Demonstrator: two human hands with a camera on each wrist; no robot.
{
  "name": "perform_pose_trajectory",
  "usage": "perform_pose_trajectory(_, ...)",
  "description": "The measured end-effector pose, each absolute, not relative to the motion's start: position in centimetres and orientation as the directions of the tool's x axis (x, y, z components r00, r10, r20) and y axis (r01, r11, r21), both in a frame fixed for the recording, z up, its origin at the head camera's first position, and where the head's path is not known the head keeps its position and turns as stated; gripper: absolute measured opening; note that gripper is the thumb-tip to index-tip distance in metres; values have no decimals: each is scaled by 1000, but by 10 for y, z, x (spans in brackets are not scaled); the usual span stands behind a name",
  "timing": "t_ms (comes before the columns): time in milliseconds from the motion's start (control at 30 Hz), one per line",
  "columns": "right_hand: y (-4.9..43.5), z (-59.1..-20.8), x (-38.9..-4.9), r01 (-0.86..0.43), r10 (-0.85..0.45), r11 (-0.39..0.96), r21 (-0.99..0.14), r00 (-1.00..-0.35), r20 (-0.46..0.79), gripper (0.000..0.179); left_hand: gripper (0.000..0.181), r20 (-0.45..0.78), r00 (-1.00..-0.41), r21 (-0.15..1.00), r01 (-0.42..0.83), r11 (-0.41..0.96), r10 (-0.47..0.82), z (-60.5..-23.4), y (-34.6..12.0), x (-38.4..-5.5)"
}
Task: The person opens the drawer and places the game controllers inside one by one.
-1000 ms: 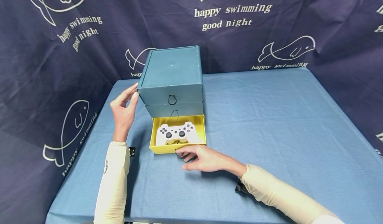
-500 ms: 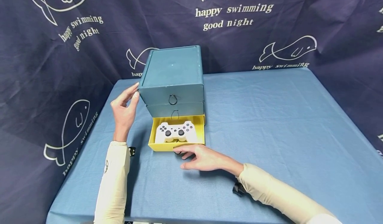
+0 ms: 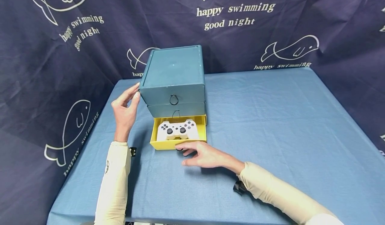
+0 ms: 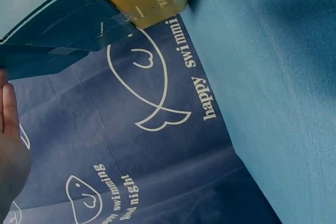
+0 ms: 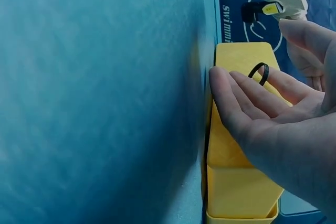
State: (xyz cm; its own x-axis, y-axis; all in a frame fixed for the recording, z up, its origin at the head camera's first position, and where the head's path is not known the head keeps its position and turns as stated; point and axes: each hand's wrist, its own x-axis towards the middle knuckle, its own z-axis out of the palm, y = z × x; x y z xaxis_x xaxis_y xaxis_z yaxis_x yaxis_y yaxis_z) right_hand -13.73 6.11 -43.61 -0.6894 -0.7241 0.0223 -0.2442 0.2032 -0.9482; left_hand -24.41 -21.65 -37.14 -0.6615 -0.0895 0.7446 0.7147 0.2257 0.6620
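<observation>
In the head view, a yellow drawer (image 3: pixel 162 146) sticks out from the bottom of a stack under two teal drawer boxes (image 3: pixel 171 94). A white game controller (image 3: pixel 177 130) lies inside it, buttons up. My right hand (image 3: pixel 204 154) touches the yellow drawer's front with extended fingers. In the right wrist view, a black loop handle (image 5: pixel 264 73) on that front stands by the fingers; the thumb is apart. My left hand (image 3: pixel 124 113) rests against the left front corner of the top teal box, its fingers fairly straight. The left wrist view shows only part of that hand.
A blue cloth (image 3: pixel 264 128) covers the table, and the stack stands toward its back left. Dark blue printed curtains (image 3: pixel 234 51) hang behind and at both sides. Black loops (image 3: pixel 173 100) hang on the teal fronts.
The yellow drawer has slid a little inward with the controller in it, and my right hand has moved forward along with its front. My left hand stays at the box corner.
</observation>
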Motion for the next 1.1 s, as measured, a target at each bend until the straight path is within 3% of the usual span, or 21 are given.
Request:
perform_pose_trajectory(333,59,-437,-144,-264,-690,162,-951,-719,82,49,29,747,-657,661,718,219,-100,-371,-216,-245)
perform_pose_trajectory(1100,56,-440,-165,-330,-623,227,-916,-773,124,43,29,750,-655,657,722,218,-92,-372,-217,-245)
